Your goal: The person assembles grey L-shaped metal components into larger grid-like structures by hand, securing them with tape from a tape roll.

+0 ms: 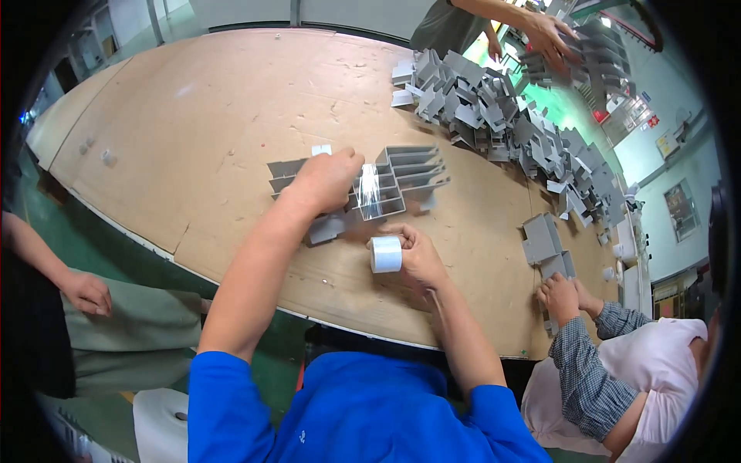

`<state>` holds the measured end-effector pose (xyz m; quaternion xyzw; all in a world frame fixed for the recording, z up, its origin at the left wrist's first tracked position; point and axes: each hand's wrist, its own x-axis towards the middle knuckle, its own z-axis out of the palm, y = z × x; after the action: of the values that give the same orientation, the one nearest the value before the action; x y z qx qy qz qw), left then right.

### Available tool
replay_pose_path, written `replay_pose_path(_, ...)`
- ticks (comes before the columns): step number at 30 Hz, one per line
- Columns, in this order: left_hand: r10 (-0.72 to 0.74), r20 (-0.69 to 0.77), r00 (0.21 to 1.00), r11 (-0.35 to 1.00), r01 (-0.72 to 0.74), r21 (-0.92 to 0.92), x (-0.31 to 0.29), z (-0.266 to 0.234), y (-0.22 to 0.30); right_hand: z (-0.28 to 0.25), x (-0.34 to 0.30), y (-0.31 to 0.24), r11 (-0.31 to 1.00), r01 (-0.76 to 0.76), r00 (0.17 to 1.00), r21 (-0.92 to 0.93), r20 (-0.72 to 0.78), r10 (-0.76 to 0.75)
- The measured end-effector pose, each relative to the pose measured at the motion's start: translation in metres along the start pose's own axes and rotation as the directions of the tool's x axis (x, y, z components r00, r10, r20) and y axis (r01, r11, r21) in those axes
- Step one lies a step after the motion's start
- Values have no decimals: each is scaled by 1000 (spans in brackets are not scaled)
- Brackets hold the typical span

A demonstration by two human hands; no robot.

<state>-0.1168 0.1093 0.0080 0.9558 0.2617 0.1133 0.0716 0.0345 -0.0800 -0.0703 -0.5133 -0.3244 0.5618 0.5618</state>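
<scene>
A grey cardboard-like divider (409, 171) with several slotted cells lies on the table in front of me. Across its middle runs a strip of shiny clear tape (371, 190). My left hand (328, 184) is closed at the divider's left part; its fingertips are mostly hidden. Just below the divider, my right hand (419, 258) grips a roll of tape (386, 255), with the roll's round side toward the left. A loose grey piece (327, 229) sits under the divider's lower left edge, and a small white piece (321, 150) shows beyond my left hand.
A large heap of grey divider pieces (494, 108) covers the table's far right. Behind it a co-worker's hand (549, 38) holds an assembled divider (594, 58). To my right, another person's hands (559, 297) handle grey pieces (544, 239). Someone stands at the left, hand (86, 292) lowered.
</scene>
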Motion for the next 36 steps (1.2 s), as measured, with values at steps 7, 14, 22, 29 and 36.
replay_pose_path(7,-27,34,999,999,25,36,-6,-1,5,9,19,-25,999,17,999,42,-34,-15)
replay_pose_path(14,198,-219,955,980,-185,77,-45,55,48,-4,14,-23,997,79,996,3,-30,-79)
replay_pose_path(22,180,-248,952,984,-170,61,-43,47,55,3,-21,-50,863,438,897,-251,179,-403)
replay_pose_path(29,98,-226,969,995,-100,1,-45,47,41,60,-64,-71,626,713,553,-315,801,-228)
replay_pose_path(36,-85,-111,990,995,77,-69,-42,12,5,-53,-80,-3,913,172,920,-369,391,-15)
